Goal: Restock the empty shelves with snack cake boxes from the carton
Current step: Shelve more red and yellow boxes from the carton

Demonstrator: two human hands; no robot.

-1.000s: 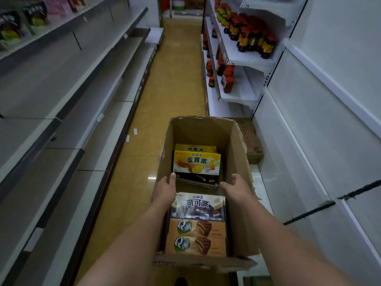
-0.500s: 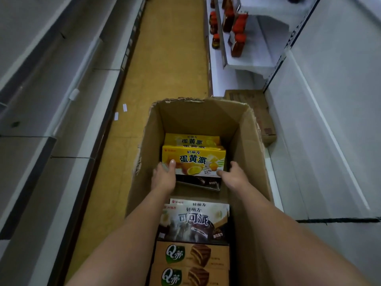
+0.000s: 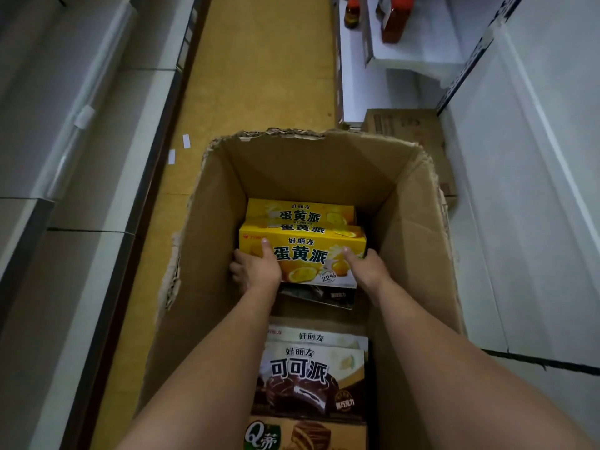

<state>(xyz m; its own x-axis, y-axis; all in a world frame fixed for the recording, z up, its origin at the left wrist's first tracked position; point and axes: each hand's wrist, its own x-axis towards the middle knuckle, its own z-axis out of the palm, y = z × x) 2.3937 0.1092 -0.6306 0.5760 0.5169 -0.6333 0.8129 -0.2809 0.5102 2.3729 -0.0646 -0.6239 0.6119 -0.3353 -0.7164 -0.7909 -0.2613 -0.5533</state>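
An open brown carton [image 3: 207, 254] stands in the aisle below me. Inside it, a yellow snack cake box [image 3: 305, 251] lies on top of a dark box, with a second yellow box [image 3: 300, 214] behind it. My left hand [image 3: 255, 269] grips the front yellow box at its left end, thumb on top. Its right end is held by my right hand [image 3: 365, 267] the same way. Nearer to me lie a dark cocoa cake box [image 3: 311, 375] and a brown cake box [image 3: 305, 433].
Bare grey shelves [image 3: 81, 157] run along the left of the yellow-floored aisle. White shelving [image 3: 526, 190] rises on the right, with sauce bottles [image 3: 394, 17] further back. A closed brown carton [image 3: 406, 125] lies past the open one. Two paper slips [image 3: 178, 147] lie on the floor.
My view has tilted down and closer to the carton. Both hands have moved from the near boxes further in and taken hold of the front yellow box at its ends.
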